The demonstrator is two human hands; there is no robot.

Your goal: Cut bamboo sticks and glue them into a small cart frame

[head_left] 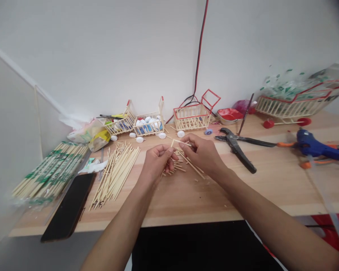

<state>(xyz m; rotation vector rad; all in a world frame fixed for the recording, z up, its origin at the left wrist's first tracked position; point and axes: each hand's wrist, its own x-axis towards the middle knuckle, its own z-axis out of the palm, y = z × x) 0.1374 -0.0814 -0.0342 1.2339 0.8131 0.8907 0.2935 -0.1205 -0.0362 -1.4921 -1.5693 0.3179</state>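
Note:
My left hand point(157, 159) pinches a short wooden stick point(172, 143) between thumb and fingers, just above the table. My right hand point(202, 152) grips another thin stick point(185, 143), whose end meets or nearly meets the first at an angle; I cannot tell whether they are joined. Beneath both hands lie several cut stick pieces point(179, 168), partly hidden by the fingers. Beyond them stands a small stick-built cart point(190, 122) with red-painted top edges and a white wheel. A loose pile of long sticks point(121, 173) is left of my left hand.
Pliers point(237, 148) and a blue glue gun point(310, 143) lie at the right. Along the wall stand two smaller carts point(148, 126), a red paint dish point(229, 116) and a large cart point(288, 107). Wrapped chopsticks point(52, 171) and a dark phone point(70, 207) lie left.

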